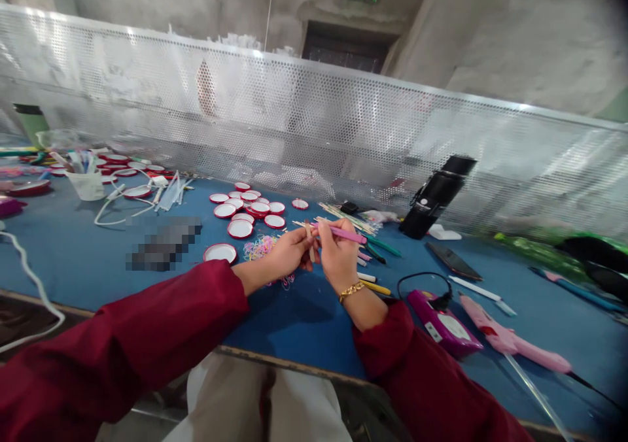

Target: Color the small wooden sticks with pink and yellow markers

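Note:
My left hand point(290, 251) is closed, pinching a flat wooden craft stick point(311, 244) upright between thumb and fingers. In my right hand point(338, 259), the fingers are wrapped around a pink pen point(349, 235), its tip end close to the stick. Both hands meet above the blue table point(304, 318); whether the pen touches the stick I cannot tell. Just left of my left hand lies a heap of small coloured rubber bands point(259, 247). Beside it sits a red-rimmed white lid point(220, 253), and several more lids point(240, 228) lie behind.
A black bottle point(436, 197) stands at the perforated metal screen point(275, 121). To the right are a purple box point(444, 324), a pink glue gun point(515, 340) and a dark phone point(454, 261). Thin sticks point(350, 218) lie behind my hands. A white cup point(86, 184) stands left.

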`<state>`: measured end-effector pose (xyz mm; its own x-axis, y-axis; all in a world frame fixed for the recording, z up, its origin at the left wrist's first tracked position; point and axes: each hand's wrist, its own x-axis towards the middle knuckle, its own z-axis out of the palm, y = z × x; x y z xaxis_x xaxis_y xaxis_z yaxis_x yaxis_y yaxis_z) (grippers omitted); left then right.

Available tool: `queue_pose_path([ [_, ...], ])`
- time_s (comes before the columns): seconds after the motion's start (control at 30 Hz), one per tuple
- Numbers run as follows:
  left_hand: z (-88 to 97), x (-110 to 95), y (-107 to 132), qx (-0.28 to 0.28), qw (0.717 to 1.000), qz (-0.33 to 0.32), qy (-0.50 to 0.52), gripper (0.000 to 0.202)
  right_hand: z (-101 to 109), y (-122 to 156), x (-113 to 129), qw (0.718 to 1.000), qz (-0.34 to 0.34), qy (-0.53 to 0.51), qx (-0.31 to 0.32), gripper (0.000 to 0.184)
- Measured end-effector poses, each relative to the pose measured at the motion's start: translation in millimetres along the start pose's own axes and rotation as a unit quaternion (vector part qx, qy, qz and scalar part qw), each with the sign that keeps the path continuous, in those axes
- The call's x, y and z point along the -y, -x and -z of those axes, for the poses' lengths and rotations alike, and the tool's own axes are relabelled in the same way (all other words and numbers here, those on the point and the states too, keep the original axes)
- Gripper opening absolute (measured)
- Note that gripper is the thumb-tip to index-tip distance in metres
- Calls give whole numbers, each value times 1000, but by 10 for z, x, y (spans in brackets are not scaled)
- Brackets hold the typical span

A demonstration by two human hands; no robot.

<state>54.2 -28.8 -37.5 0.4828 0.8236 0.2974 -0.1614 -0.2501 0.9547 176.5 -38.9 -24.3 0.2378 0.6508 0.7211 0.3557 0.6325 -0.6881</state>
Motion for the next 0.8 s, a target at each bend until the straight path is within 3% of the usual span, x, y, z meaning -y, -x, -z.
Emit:
queue_pose_path([
  [0.8,-1,-2,0,2,1000,-5,7,39,-6,6,-3,1000,-9,-5,3,21],
])
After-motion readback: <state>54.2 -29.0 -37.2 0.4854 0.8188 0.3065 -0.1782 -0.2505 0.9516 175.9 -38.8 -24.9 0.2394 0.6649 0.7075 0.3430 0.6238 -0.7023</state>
